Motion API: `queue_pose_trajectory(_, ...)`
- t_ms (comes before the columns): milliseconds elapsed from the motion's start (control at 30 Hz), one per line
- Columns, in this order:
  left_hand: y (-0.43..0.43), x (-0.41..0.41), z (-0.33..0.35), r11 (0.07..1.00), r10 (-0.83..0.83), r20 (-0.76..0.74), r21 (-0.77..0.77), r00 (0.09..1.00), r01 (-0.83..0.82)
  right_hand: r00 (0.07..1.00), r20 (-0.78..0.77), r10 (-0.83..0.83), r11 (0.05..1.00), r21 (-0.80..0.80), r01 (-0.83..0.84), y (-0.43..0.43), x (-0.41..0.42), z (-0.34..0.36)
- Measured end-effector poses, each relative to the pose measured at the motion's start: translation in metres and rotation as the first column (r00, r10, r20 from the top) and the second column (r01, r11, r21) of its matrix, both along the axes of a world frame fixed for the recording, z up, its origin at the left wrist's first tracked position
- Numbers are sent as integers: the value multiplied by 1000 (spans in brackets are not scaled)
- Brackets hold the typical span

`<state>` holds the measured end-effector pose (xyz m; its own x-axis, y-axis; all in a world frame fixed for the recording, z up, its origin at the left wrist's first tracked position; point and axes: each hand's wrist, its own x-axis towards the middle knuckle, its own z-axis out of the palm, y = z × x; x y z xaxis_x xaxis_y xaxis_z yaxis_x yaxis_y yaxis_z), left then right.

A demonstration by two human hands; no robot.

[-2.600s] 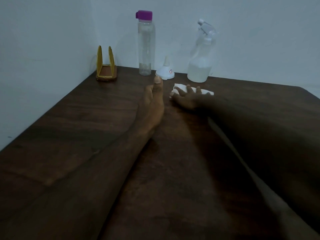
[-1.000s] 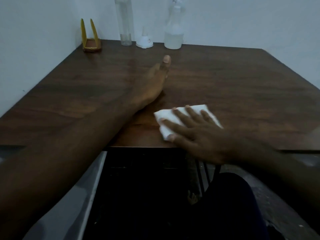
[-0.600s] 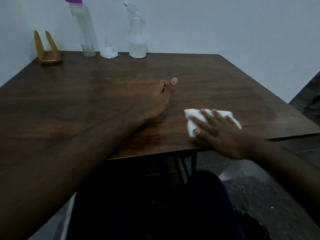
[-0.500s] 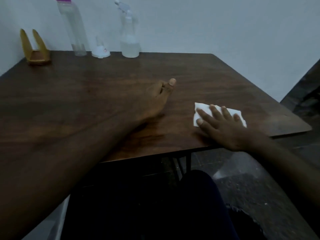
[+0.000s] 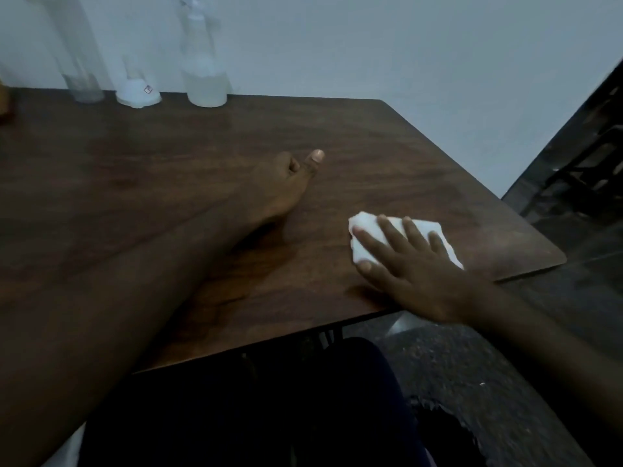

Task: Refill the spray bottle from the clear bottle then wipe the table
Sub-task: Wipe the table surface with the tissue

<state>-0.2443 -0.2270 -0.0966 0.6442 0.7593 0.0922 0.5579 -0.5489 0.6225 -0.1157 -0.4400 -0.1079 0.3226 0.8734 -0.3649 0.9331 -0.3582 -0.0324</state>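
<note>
My right hand lies flat with straight fingers on a folded white cloth, pressing it onto the dark wooden table near its front right corner. My left hand rests on its edge in the middle of the table, thumb up, holding nothing. At the back left by the wall stand the spray bottle, part filled with cloudy liquid, and the clear bottle; both tops are cut off by the frame.
A small white funnel sits upside down between the two bottles. The table's right edge and front edge are close to the cloth. Beyond them is dark floor, and my dark-clothed leg is under the table.
My right hand has slid the cloth from the front middle of the table to the right, toward the front right corner. My left hand has stayed resting mid-table.
</note>
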Motion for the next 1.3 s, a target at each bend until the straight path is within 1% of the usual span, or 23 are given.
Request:
queue_pose_trajectory(33, 3, 3, -1, 1000, -11, 5, 9, 1000, 11, 998, -60, -26, 999, 36, 28, -8, -3, -1)
queue_pose_trajectory(100, 9, 7, -3, 999, -29, -23, 24, 999, 30, 993, 14, -116, 992, 58, 115, -21, 17, -4)
queue_pose_trajectory(200, 16, 11, -1, 999, -34, -80, 23, 996, 36, 948, 41, -316, 948, 49, 314, 15, 73, 4)
queue_pose_trajectory(267, 24, 14, -2, 999, -36, -90, -5, 995, 36, 938, 36, -344, 938, 50, 342, 51, 93, 2)
queue_pose_trajectory(333, 32, 15, -5, 998, -28, -57, -56, 998, 25, 960, 44, -278, 960, 56, 275, 91, 97, -2)
queue_pose_trajectory(400, 39, 14, -11, 989, 0, 57, -146, 998, 8, 981, 35, -188, 977, 103, 184, 119, 72, -3)
queue_pose_trajectory(467, 48, 12, -18, 969, 47, 190, -245, 981, 1, 998, 28, 54, 990, 129, -57, 122, 30, -10)
queue_pose_trajectory(500, 51, 11, -21, 961, 65, 235, -278, 970, 3, 984, 8, 177, 975, 135, -177, 113, 15, -14)
queue_pose_trajectory(567, 58, 11, -26, 940, 101, 334, -342, 937, 20, 952, -19, 304, 946, 128, -299, 97, 13, -12)
queue_pose_trajectory(600, 59, 11, -26, 929, 124, 377, -370, 918, 27, 956, 26, 293, 947, 128, -293, 99, 31, -12)
queue_pose_trajectory(667, 58, 11, -27, 918, 149, 432, -394, 890, 37, 989, 126, 83, 988, 116, -98, 112, 74, -9)
queue_pose_trajectory(733, 55, 9, -27, 923, 160, 469, -383, 869, 37, 981, 110, -162, 984, 96, 152, 137, 104, -2)
queue_pose_trajectory(767, 54, 8, -27, 926, 171, 484, -376, 858, 28, 971, 79, -226, 971, 92, 219, 150, 108, -2)
queue_pose_trajectory(800, 53, 7, -27, 932, 186, 502, -362, 845, 10, 970, 58, -237, 969, 86, 232, 166, 103, -3)
queue_pose_trajectory(867, 53, 6, -25, 948, 227, 550, -314, 804, -53, 990, 41, -138, 987, 90, 134, 196, 71, -4)
queue_pose_trajectory(933, 54, 2, -21, 967, 232, 583, -228, 778, -118, 997, 53, 47, 995, 86, -52, 209, 22, -8)
queue_pose_trajectory(1000, 54, -3, -20, 977, 211, 605, -151, 767, -150, 965, 28, 263, 958, 108, -264, 197, -18, -12)
queue_pose_trajectory(1067, 56, -6, -21, 972, 233, 610, -162, 757, -169, 918, -8, 397, 911, 130, -392, 168, -28, -14)
queue_pose_trajectory(1100, 59, -6, -22, 966, 258, 611, -192, 748, -176, 913, -13, 407, 906, 129, -403, 156, -20, -13)
queue_pose_trajectory(1133, 61, -6, -22, 956, 286, 607, -230, 741, -181, 927, 0, 374, 920, 123, -371, 150, -4, -12)
queue_pose_trajectory(1200, 65, -5, -21, 934, 336, 572, -306, 748, -186, 979, 52, 198, 975, 97, -202, 152, 34, -9)
queue_pose_trajectory(1267, 65, -4, -20, 928, 341, 529, -324, 777, -186, 997, 74, -9, 996, 88, 2, 165, 61, -4)
queue_pose_trajectory(1300, 64, -4, -20, 930, 336, 521, -317, 785, -188, 996, 72, -53, 995, 84, 47, 172, 61, -3)
